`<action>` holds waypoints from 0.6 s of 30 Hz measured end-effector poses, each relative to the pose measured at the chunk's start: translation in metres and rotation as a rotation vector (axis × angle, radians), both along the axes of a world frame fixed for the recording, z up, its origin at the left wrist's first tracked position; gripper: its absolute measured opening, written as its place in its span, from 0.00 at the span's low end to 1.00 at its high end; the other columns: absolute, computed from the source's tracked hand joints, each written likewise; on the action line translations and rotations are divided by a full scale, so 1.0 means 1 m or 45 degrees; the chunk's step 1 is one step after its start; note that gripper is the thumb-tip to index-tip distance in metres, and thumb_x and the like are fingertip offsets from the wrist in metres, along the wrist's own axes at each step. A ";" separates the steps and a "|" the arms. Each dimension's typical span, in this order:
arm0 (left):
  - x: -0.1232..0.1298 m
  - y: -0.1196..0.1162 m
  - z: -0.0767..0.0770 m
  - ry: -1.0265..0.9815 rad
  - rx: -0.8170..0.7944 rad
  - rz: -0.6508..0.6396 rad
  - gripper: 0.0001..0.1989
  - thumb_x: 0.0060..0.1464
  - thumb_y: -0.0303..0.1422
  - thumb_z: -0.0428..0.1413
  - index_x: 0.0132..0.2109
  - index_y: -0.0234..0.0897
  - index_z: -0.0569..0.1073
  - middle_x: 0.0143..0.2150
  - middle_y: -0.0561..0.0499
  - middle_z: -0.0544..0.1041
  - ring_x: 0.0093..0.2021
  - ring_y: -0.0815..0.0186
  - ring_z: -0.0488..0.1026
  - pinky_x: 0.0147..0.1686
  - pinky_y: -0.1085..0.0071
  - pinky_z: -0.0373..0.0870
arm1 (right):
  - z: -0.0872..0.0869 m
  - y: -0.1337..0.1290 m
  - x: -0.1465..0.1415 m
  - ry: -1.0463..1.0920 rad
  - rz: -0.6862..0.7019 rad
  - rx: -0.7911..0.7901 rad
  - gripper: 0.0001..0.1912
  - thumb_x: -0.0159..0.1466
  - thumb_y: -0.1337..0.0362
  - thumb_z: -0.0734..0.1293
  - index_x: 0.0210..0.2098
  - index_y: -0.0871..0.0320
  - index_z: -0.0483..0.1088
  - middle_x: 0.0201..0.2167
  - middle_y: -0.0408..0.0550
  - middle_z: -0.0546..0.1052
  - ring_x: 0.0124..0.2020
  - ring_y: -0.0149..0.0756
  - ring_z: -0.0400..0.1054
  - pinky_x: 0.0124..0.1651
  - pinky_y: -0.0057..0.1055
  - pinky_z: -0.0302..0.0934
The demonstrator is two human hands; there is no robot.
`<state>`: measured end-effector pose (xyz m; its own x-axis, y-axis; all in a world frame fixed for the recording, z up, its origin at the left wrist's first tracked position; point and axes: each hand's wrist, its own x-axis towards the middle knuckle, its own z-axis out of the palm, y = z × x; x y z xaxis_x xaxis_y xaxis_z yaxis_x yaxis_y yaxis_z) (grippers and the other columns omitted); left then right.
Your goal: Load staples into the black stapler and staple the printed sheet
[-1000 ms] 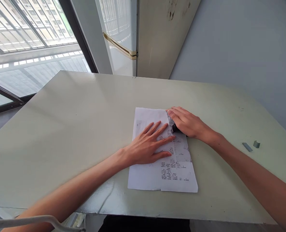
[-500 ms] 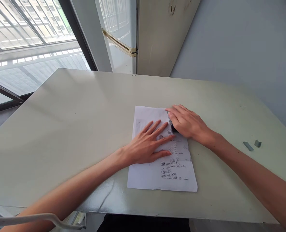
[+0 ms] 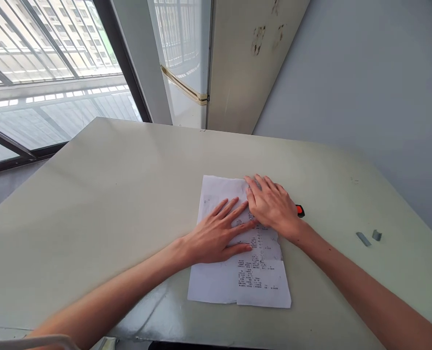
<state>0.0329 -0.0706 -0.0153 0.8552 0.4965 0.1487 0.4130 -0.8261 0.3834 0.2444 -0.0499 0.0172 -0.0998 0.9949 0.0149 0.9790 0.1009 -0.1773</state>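
Note:
A sheet of white paper [image 3: 216,287] with printed text lies on the table. My left hand [image 3: 221,231] rests flat on the middle of it, fingers spread. Over the paper's upper right edge lies my right hand [image 3: 270,201], its fingers stretched out and slightly apart, palm down. A small black and orange object [image 3: 300,210] sits just right of that hand, partly hidden behind it; I cannot make out its kind. Neither hand visibly grips anything.
The pale table [image 3: 128,204] spreads widely around the paper. Two small grey pieces [image 3: 363,238] lie to the right. Beyond the table stand a fridge [image 3: 233,78] and a window [image 3: 51,63]. A pale cable [image 3: 29,341] crosses the lower left corner.
The black object, earlier partly showing under my right hand on the paper, now shows black and orange to its right. My right hand has flattened on the paper. The view has tilted slightly.

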 end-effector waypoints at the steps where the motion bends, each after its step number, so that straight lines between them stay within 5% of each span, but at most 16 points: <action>1: -0.001 0.000 -0.001 -0.002 0.000 0.001 0.32 0.73 0.55 0.47 0.76 0.47 0.62 0.82 0.46 0.44 0.81 0.46 0.40 0.78 0.43 0.43 | 0.003 -0.001 0.002 0.090 -0.013 -0.011 0.30 0.77 0.54 0.49 0.72 0.52 0.65 0.73 0.52 0.67 0.75 0.54 0.58 0.73 0.58 0.54; 6: -0.003 -0.001 -0.001 -0.007 -0.007 0.005 0.32 0.73 0.54 0.48 0.76 0.49 0.63 0.82 0.49 0.46 0.81 0.45 0.41 0.78 0.43 0.42 | 0.010 -0.009 0.022 0.547 -0.094 0.071 0.27 0.78 0.50 0.49 0.64 0.48 0.70 0.68 0.47 0.74 0.70 0.47 0.66 0.71 0.49 0.61; 11: -0.014 -0.004 0.006 0.054 0.007 0.013 0.31 0.74 0.53 0.48 0.77 0.50 0.61 0.82 0.49 0.43 0.81 0.44 0.39 0.78 0.42 0.43 | -0.003 -0.034 0.038 0.672 0.060 0.315 0.21 0.79 0.53 0.53 0.61 0.49 0.71 0.63 0.50 0.77 0.67 0.46 0.69 0.69 0.48 0.63; 16: -0.046 -0.023 0.013 0.080 -0.002 0.027 0.31 0.73 0.49 0.52 0.77 0.54 0.58 0.82 0.52 0.42 0.81 0.45 0.41 0.78 0.42 0.45 | -0.008 -0.097 0.034 0.589 0.019 0.631 0.15 0.75 0.61 0.62 0.60 0.50 0.70 0.64 0.54 0.74 0.68 0.50 0.67 0.68 0.54 0.65; 18: -0.058 -0.030 0.017 0.086 -0.026 0.041 0.32 0.73 0.48 0.53 0.78 0.55 0.57 0.82 0.52 0.44 0.81 0.45 0.43 0.77 0.42 0.48 | -0.003 -0.128 0.026 0.650 0.012 0.607 0.15 0.74 0.65 0.63 0.59 0.50 0.70 0.63 0.53 0.75 0.69 0.49 0.67 0.69 0.54 0.65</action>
